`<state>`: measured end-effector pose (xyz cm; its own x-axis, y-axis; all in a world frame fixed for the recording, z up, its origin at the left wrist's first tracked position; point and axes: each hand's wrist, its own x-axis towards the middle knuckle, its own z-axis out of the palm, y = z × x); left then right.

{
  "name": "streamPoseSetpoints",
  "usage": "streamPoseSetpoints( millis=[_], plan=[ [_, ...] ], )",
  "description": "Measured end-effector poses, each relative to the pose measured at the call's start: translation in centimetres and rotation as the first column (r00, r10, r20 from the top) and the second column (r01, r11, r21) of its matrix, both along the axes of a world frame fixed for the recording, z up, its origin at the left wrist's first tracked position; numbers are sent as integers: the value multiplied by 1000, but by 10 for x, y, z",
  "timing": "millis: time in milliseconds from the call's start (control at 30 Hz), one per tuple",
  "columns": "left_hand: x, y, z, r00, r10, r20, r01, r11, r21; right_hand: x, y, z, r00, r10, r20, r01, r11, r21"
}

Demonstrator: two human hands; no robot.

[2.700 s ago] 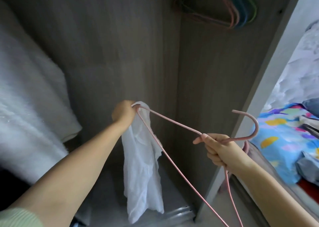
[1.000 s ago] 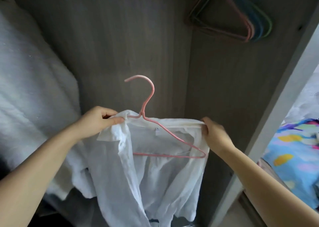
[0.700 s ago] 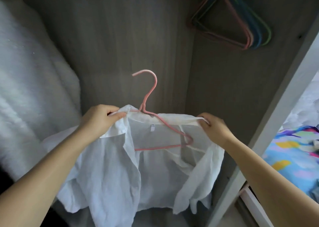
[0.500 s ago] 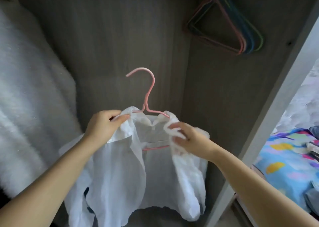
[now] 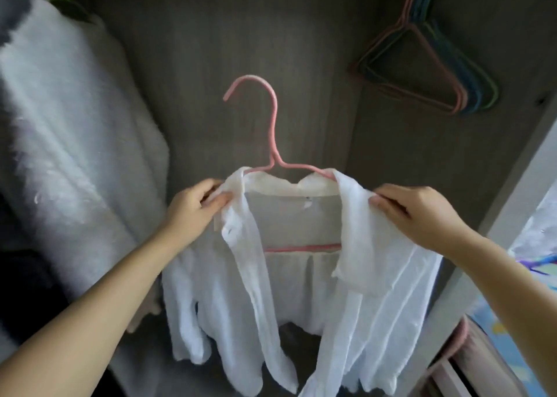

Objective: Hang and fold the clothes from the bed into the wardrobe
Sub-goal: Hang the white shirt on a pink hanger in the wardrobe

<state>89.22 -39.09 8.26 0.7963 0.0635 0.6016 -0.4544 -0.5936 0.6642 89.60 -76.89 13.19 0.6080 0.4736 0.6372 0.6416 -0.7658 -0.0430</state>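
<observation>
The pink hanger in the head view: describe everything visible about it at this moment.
The pink hanger is thin, with a matte, possibly coated look. Its hook curls to the left at the top and is caught on nothing; a straight neck drops to the shoulders. It stands upright before the wardrobe's back panel. The white shirt drapes over both shoulders, hiding their ends; the bottom bar shows through the open front. The left hand and right hand pinch the shirt at the shoulders.

Daylight comes in from my right, past the wardrobe (image 5: 301,34) frame; inside it is dim and grey. My white shirt (image 5: 376,276) glows softly. Edges bow outward, and everything looks slightly soft.
</observation>
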Motion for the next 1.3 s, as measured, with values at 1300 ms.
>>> streamPoseSetpoints(
  millis=[1300],
  plan=[
    [55,61,63,985,-163,-52,128,906,-404,-32,193,113,816,241,-525,57,871,488]
  ],
)
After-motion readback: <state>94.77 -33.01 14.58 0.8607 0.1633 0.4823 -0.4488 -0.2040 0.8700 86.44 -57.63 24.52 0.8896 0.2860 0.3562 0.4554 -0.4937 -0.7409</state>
